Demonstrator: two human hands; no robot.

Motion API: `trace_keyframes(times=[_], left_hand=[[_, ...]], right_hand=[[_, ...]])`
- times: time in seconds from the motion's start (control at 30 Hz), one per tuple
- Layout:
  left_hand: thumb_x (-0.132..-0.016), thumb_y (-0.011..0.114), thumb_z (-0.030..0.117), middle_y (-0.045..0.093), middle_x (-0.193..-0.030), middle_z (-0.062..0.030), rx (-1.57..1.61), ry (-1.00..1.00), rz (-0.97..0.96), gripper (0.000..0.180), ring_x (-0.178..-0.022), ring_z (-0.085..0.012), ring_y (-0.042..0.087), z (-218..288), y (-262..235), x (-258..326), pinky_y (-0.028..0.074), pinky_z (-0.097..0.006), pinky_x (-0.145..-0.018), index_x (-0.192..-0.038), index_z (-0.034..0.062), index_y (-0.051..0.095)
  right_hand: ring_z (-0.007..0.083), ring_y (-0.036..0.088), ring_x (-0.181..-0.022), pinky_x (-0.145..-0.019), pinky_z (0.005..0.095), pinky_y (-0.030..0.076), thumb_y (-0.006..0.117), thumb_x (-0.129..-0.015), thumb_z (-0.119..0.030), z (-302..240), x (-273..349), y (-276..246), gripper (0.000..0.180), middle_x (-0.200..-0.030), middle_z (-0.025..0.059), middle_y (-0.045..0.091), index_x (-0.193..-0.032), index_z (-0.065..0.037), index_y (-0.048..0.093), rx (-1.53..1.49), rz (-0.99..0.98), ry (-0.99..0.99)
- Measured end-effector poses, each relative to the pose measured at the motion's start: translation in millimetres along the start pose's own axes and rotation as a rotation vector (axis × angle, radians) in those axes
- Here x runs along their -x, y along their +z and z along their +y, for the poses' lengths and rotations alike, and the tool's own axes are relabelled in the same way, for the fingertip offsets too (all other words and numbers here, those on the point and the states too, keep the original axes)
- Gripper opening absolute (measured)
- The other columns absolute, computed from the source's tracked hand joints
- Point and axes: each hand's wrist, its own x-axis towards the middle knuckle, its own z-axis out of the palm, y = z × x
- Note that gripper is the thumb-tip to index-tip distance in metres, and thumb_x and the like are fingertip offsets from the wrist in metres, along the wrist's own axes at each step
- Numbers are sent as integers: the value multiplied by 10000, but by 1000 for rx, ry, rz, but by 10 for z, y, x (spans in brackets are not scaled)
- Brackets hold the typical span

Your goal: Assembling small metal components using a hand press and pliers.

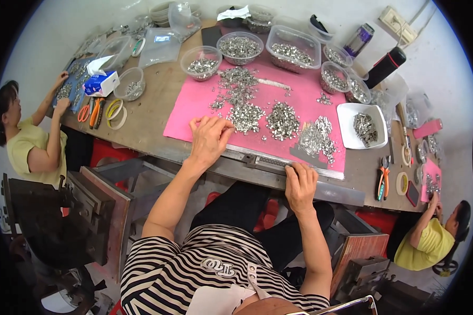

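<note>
Glinting metal pieces (245,117) heap at twelve o'clock; left hand (210,137), right hand (300,185) curled, grip contents unclear; pink mat (189,113), bench (157,107), white wall (446,65).

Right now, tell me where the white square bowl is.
In the head view, the white square bowl is right of centre, at the right edge of the pink mat, beyond the right-hand pliers.

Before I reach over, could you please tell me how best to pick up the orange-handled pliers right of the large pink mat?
Probably by the orange handles, right hand coming from the near side: the pliers lie with handles toward the table's near edge and metal head pointing away.
</note>
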Motion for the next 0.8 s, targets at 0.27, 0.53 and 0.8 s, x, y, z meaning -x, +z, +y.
trace_keyframes(times=[0.27, 0.53, 0.8], left_hand=[[-842, 758, 180, 613, -838, -10, -83, 110, -49, 51, -918, -228, 569, -87, -36, -12, 323, -484, -984, -881, 154, 738], [-867, 710, 121, 595, -878, -22, -62, 199, -116, 65, -934, -244, 561, -71, 33, -96, 323, -486, -981, -908, 113, 660], [-868, 706, 114, 580, -866, -28, -39, 181, -130, 70, -923, -244, 556, -70, 16, -86, 324, -477, -977, -902, 98, 647]], right_hand=[[265, 654, -940, -884, 405, 451, 698, -844, 44, 180, -139, -151, 230, -998, 99, 686, -1059, -35, 681, -195, 72, 126], [329, 634, -914, -822, 452, 473, 660, -893, -59, 1382, -363, -181, 98, -940, 133, 662, -966, -56, 726, -135, 11, 648], [344, 622, -899, -820, 462, 487, 677, -886, -113, 1542, -536, 178, 74, -900, 133, 636, -886, -55, 724, 98, -96, 543]])
